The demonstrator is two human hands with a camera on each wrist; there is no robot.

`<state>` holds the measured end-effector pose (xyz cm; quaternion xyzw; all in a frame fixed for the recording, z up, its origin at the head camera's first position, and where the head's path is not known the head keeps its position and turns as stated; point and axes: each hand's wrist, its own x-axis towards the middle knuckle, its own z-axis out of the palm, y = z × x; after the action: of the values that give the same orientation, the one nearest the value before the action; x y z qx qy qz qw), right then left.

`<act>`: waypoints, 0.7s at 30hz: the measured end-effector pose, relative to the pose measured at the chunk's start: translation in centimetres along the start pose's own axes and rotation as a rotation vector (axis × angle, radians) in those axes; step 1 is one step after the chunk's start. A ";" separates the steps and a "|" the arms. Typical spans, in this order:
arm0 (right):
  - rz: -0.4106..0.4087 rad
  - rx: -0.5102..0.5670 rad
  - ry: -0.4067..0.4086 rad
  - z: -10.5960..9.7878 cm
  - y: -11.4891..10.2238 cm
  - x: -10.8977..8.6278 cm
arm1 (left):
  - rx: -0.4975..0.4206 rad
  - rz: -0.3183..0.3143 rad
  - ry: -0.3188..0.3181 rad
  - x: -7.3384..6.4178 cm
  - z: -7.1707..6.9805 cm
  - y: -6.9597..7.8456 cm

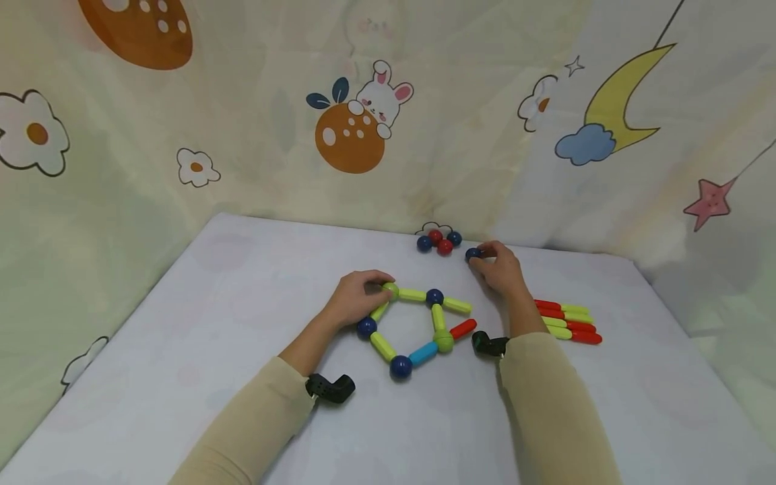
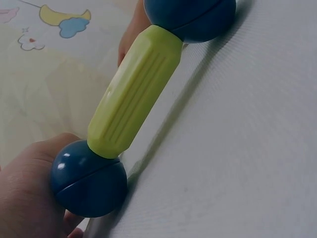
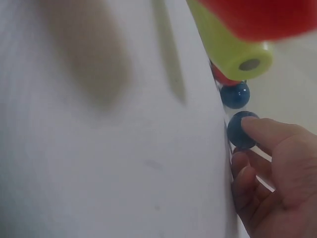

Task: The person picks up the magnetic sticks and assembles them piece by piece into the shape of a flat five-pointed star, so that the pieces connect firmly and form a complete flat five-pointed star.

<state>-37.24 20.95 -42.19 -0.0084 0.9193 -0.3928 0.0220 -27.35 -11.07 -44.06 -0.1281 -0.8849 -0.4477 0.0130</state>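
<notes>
A ring of rods and balls lies on the white table. My left hand (image 1: 354,298) pinches the light green ball (image 1: 391,290) at its far left corner. Beside that hand sits a dark blue ball (image 1: 366,328), joined by a green rod (image 1: 383,347) to a nearer blue ball (image 1: 401,367). A light blue rod (image 1: 423,353) links on to another green ball (image 1: 444,341), from which a red rod (image 1: 464,329) sticks out. Further back, my right hand (image 1: 502,271) holds a loose dark blue ball (image 1: 473,254) between thumb and fingers, low over the tabletop.
Red and blue balls (image 1: 445,247) cluster at the table's back edge, left of my right hand. Red and green rods (image 1: 570,323) lie side by side to the right, partly behind the right forearm. A patterned cloth (image 1: 261,135) hangs behind the table (image 1: 212,323).
</notes>
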 end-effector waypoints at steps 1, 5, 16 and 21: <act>0.018 0.016 0.003 0.0 0.1 -0.1 | 0.001 -0.001 -0.003 0.0 0.1 0.0; 0.085 0.126 0.022 -0.2 0.6 -0.6 | 0.004 0.002 -0.011 0.0 0.3 0.1; 0.117 0.290 0.009 -1.0 0.4 -2.3 | 0.020 0.004 -0.003 0.2 0.1 0.1; 0.095 0.283 -0.008 -1.3 0.3 -3.5 | 0.012 0.001 0.000 0.0 0.1 0.2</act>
<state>-33.78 22.21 -41.36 0.0367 0.8539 -0.5172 0.0453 -27.24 -10.85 -43.94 -0.1285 -0.8875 -0.4423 0.0138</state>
